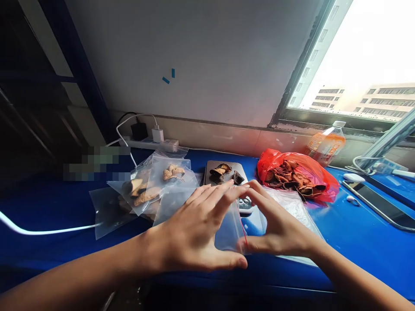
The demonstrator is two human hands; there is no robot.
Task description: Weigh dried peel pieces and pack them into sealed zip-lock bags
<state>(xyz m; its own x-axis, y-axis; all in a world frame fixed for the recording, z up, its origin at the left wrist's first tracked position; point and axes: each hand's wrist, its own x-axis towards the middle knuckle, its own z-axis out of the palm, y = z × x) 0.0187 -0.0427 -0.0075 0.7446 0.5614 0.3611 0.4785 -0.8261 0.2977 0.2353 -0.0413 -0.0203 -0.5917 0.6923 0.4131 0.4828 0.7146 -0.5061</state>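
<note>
A clear zip bag (pixel 227 233) with a red strip along its mouth is between my two hands, the mouth toward the right. My left hand (pixel 194 229) lies across the bag, fingers stretched forward and thumb apart below, holding it by the mouth end. From the other side, my right hand (pixel 279 224) has its thumb on the red strip and its index finger at the upper corner. The fingertips of both hands nearly meet. Just beyond, a small scale (pixel 212 166) carries several dried brown peel-like pieces (pixel 221 169); my fingers hide part of it.
Left of the scale lie filled clear bags (pixel 152 181) in a pile. A red plastic bag (pixel 269 160) of dried pieces stands right of it, with flat clear bags (pixel 292 203) in front. Farther right are a phone (pixel 382 205), earbuds and a bottle (pixel 327 144). A power strip (pixel 171 143) lies behind.
</note>
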